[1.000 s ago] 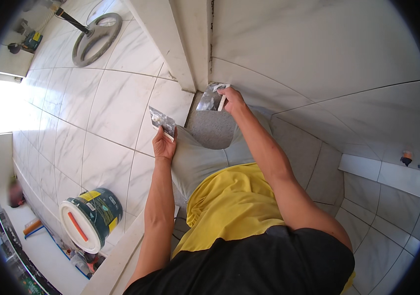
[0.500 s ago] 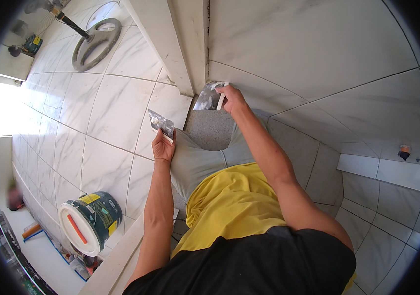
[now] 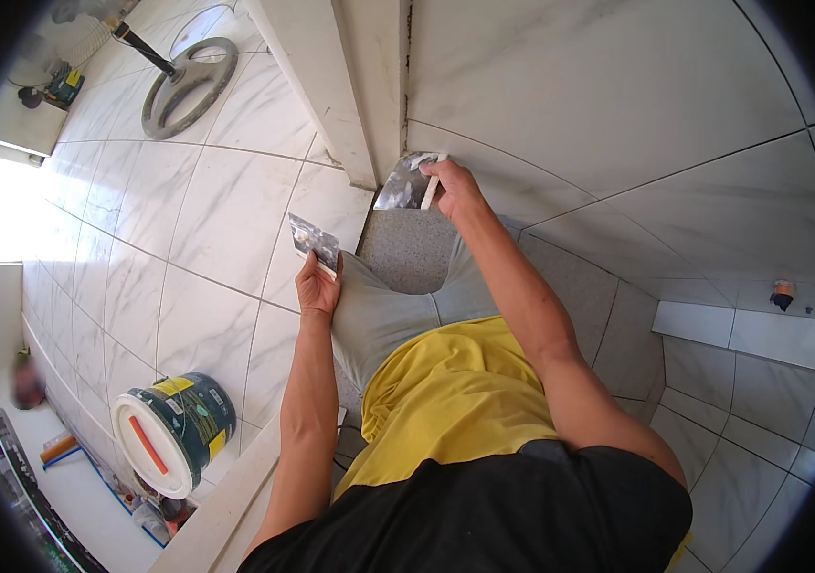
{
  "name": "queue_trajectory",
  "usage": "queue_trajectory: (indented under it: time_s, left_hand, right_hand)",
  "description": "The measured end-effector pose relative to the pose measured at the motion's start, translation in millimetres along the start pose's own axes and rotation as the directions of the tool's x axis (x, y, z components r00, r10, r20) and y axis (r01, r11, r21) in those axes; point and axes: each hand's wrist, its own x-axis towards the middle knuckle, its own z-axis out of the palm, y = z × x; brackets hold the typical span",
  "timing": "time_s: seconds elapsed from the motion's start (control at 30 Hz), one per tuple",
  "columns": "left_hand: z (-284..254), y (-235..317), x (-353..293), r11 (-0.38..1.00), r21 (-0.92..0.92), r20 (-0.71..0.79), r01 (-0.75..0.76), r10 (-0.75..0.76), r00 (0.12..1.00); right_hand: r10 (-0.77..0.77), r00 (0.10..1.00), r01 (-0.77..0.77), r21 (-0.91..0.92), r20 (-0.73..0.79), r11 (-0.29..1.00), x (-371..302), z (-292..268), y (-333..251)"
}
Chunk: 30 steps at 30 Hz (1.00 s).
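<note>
tiled floor (image 3: 221, 220) — lidded bucket (image 3: 188, 415), contents hidden — left fingers (image 3: 306, 272) pinch scraper (image 3: 314, 237), right fingers (image 3: 440, 172) second scraper (image 3: 398, 187)

A dark green, round plastic bucket (image 3: 209, 413) with yellow label patches and a white lid (image 3: 132, 470) stood on the glossy white, grey-veined floor tiles (image 3: 207, 229), a flat orange-red strip (image 3: 148, 445) lying across that lid. Farther off on the same floor was a dusty grey, wheel-shaped stand base (image 3: 185, 76) carrying a black pole (image 3: 147, 51), with a dark green-and-yellow container (image 3: 65, 86) on a pale surface beyond it. An orange-and-black fitting (image 3: 783, 294) jutted from the wall above a white tiled ledge (image 3: 780, 337).
</note>
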Motion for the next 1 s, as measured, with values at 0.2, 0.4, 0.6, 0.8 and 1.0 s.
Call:
queue_trajectory:
  time_s: [0.2, 0.4, 0.6, 0.8, 1.0]
  left_hand:
    - [-1.9, 0.0, -0.9, 1.000, -0.018, 0.022, 0.003, -0.003, 1.000]
    - [-3.9, 1.3, -0.3, 1.000, -0.020, 0.025, 0.008, -0.007, 1.000]
    - [-4.6, 1.5, 0.6, 0.999, -0.032, 0.034, 0.011, -0.010, 0.999]
    - [-3.9, 0.9, -0.1, 1.000, -0.026, 0.033, 0.011, -0.010, 0.999]
    - [-4.6, 0.9, 0.4, 1.000, -0.023, 0.029, 0.006, -0.005, 1.000]
  right_hand:
    - [0.011, 1.000, -0.012, -0.054, -0.018, 0.998, -20.4, 10.8, -10.7]
    - [-0.093, 0.996, 0.094, -0.073, 0.015, 0.993, -30.4, 20.3, -13.2]
    - [-0.149, 0.986, 0.159, -0.160, 0.076, 0.974, -36.7, 24.5, -17.5]
    - [-0.194, 0.976, 0.210, -0.211, 0.097, 0.955, -47.6, 31.7, -22.7]
    - [-0.214, 0.970, 0.233, -0.187, 0.117, 0.954, -54.6, 33.1, -30.5]
